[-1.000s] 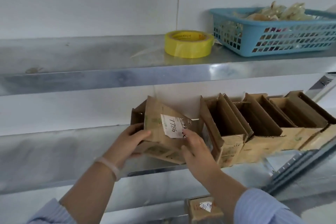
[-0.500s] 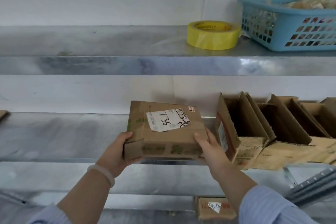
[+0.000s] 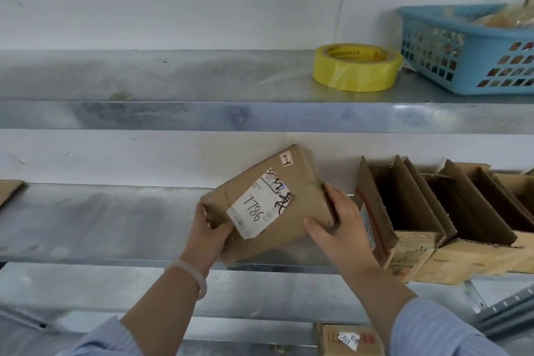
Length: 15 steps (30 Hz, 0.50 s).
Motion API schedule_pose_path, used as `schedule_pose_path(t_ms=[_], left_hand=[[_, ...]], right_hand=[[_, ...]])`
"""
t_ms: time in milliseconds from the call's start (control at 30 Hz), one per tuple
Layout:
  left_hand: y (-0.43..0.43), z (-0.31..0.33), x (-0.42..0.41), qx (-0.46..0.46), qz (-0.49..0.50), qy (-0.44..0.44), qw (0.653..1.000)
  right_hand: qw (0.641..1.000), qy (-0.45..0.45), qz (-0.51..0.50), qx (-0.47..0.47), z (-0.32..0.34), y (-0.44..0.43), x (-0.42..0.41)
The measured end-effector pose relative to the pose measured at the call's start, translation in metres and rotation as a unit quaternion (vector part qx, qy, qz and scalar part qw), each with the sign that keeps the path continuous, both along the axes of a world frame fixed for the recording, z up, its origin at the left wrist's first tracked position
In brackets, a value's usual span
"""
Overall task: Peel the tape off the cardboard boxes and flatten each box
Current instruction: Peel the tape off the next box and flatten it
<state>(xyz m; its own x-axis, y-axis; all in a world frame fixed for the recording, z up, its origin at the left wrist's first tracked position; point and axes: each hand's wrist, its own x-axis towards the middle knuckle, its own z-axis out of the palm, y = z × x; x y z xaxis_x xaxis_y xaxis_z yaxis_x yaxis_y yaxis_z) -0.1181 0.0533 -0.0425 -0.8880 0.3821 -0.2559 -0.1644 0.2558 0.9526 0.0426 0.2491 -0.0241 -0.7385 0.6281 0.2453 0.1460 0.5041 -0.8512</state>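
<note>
The box (image 3: pixel 302 176) is brown. Its label (image 3: pixel 257 205) is white with black scribbles. The tape roll (image 3: pixel 357 66) is yellow. The basket (image 3: pixel 474 66) is blue with square holes. The shelf (image 3: pixel 173 115) is shiny grey. The sleeve (image 3: pixel 433 329) has light blue stripes.

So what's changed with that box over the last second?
The box came out from beside the open boxes, was held level, and is now turned so its right end tilts up. The left hand and right hand kept hold of it, each gripping one end. The tape roll, basket and open boxes stayed put.
</note>
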Motion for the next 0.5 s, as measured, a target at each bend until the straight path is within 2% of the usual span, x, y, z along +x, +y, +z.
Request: schedule_pose_path(t_ms=[133, 167, 233, 300, 333, 433, 500], left_hand=[[0.004, 0.011, -0.010, -0.115, 0.003, 0.096, 0.989], [0.005, 0.016, -0.011, -0.102, -0.006, 0.111, 0.988], [0.006, 0.027, -0.009, 0.013, -0.052, 0.082, 0.995], [0.004, 0.040, -0.005, 0.134, -0.098, 0.038, 0.985], [0.002, 0.046, -0.003, 0.163, -0.099, 0.044, 0.981], [-0.001, 0.055, -0.007, 0.169, -0.076, 0.084, 0.979], [-0.003, 0.056, -0.010, 0.158, -0.053, 0.090, 0.982]], right_hand=[[0.979, 0.070, 0.072, 0.176, 0.018, -0.004, -0.009], [0.970, 0.073, 0.093, 0.211, 0.021, -0.005, -0.013], [0.957, 0.068, 0.130, 0.249, 0.025, -0.006, -0.022], [0.944, 0.062, 0.161, 0.280, 0.027, -0.005, -0.029], [0.936, 0.054, 0.176, 0.299, 0.027, -0.005, -0.032], [0.923, 0.033, 0.195, 0.329, 0.025, -0.002, -0.041], [0.938, 0.023, 0.194, 0.288, 0.025, -0.003, -0.047]])
